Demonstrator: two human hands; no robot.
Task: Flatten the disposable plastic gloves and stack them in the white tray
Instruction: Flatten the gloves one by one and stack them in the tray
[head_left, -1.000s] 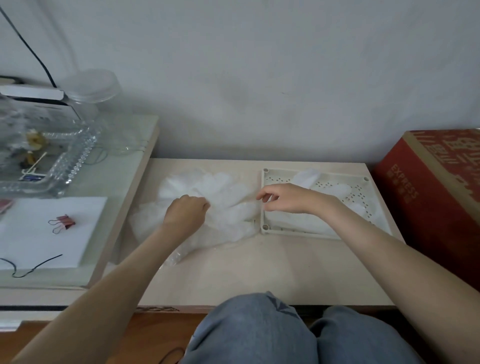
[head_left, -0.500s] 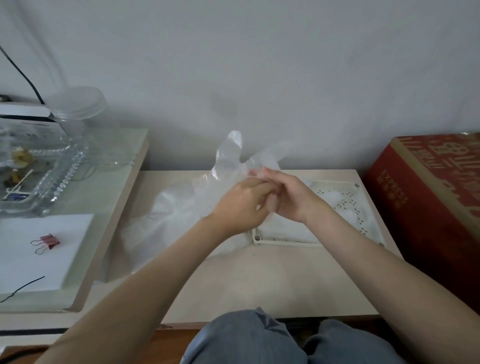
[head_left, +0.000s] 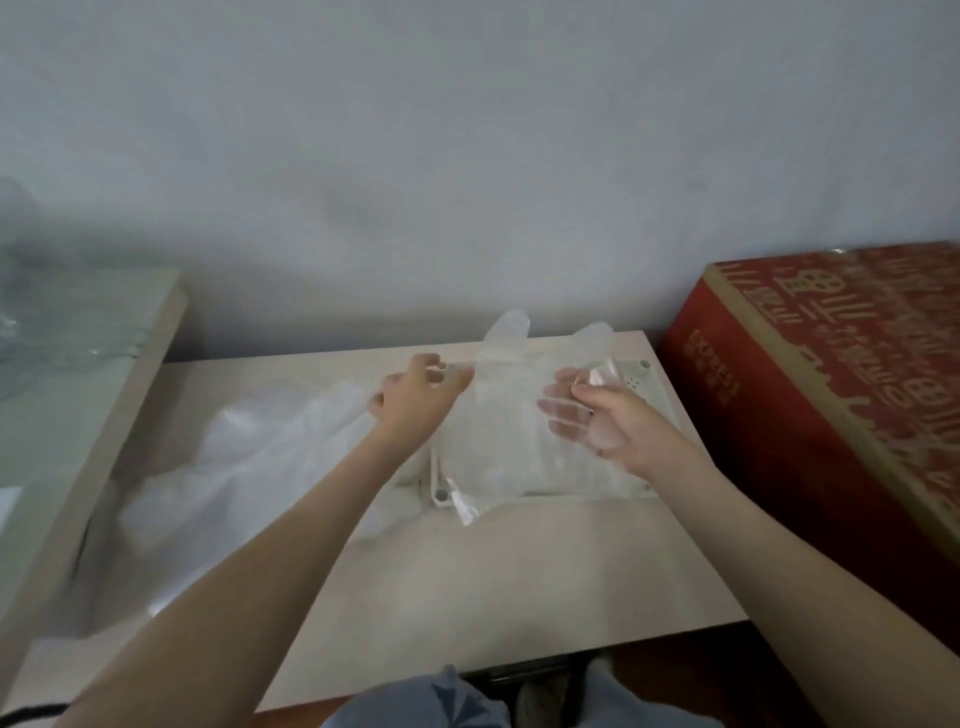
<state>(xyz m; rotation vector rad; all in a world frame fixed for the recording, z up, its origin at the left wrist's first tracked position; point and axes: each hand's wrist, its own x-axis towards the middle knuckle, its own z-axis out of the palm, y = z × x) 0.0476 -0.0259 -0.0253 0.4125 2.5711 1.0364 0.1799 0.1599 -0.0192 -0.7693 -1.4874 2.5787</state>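
Between the left hand (head_left: 415, 402) and right hand (head_left: 605, 421), each pinching an edge between thumb and fingers, a clear plastic glove (head_left: 498, 436) hangs stretched over the white tray (head_left: 640, 368). Even tension, then a flat lowering, should serve best. Left of the left hand lies the glove pile (head_left: 244, 457); a red carton (head_left: 831, 395) crowds the right hand's outer side.

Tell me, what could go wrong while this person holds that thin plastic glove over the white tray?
The glove is thin film, pinched only at its edges by the left hand and right hand; it could fold or wrinkle once released. Its lower corner hangs past the near rim of the white tray, so it might land half outside. The left forearm crosses above the loose pile of gloves and could drag some along.
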